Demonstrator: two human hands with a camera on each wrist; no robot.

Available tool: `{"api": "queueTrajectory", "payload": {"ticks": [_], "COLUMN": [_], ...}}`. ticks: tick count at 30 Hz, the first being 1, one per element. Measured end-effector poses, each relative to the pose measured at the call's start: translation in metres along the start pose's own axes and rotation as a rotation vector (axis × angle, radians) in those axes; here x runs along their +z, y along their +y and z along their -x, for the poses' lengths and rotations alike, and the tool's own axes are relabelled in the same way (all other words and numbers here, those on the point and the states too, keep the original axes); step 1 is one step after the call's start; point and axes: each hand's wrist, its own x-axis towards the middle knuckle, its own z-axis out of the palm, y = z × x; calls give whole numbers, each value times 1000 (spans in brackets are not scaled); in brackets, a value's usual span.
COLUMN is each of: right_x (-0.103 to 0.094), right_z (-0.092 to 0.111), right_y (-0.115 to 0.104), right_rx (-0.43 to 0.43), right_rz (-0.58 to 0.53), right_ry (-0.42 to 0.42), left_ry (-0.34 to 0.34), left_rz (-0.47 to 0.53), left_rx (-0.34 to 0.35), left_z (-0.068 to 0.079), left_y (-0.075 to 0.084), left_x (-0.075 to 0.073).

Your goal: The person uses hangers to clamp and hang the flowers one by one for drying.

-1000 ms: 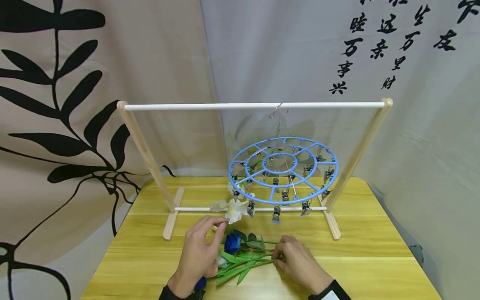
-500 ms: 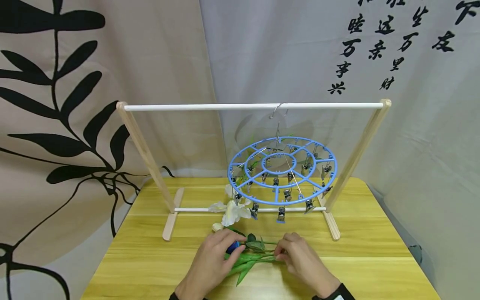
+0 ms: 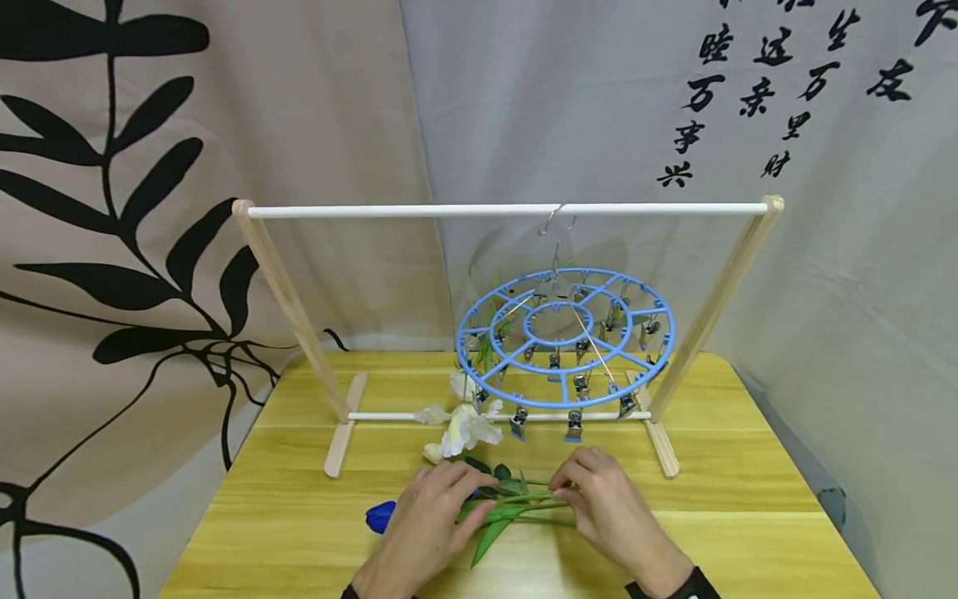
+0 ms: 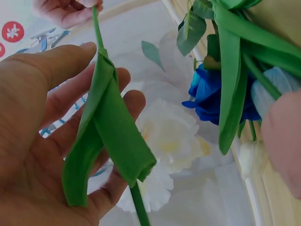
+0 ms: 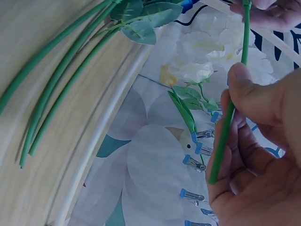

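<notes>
In the head view, a blue tulip (image 3: 380,516) sticks out to the left of my left hand (image 3: 434,520). The left wrist view shows its green leaves (image 4: 120,136) lying across that hand's palm, with thumb and curled fingers around them. My right hand (image 3: 609,512) pinches the lower end of the green stem (image 5: 221,150) between thumb and fingers. Other artificial flowers lie on the table under and beside the hands: a blue rose (image 4: 211,96), a pale tulip (image 4: 273,87) and several green stems (image 5: 56,89). My left hand hides most of the blooms in the head view.
Behind the hands stands a wooden rack with a white top bar (image 3: 404,212). From it hangs a round blue clip hanger (image 3: 565,405) with several metal clips. White flowers (image 3: 467,428) hang at its left, near the lower bar. The table (image 3: 748,499) is yellow wood.
My left hand has come away from the white flowers, rightward and down, and now holds the blue tulip's leaves. My right hand has risen slightly with the stem. The hanger has turned a little.
</notes>
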Motion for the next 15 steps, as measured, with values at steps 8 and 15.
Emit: {"api": "queueTrajectory", "payload": {"ticks": [8,15], "right_x": [-5,-10], "right_z": [-4,-6], "right_y": [-2,-5], "right_rx": [-32,-33], "right_rz": [-6,19], "right_ry": [84,84], "left_ry": [-15,-15], "left_rz": [-50,10], "left_rx": [17,-16], "left_z": [-1,-1], "left_y": [-3,-6], "left_x": [-6,-10]}}
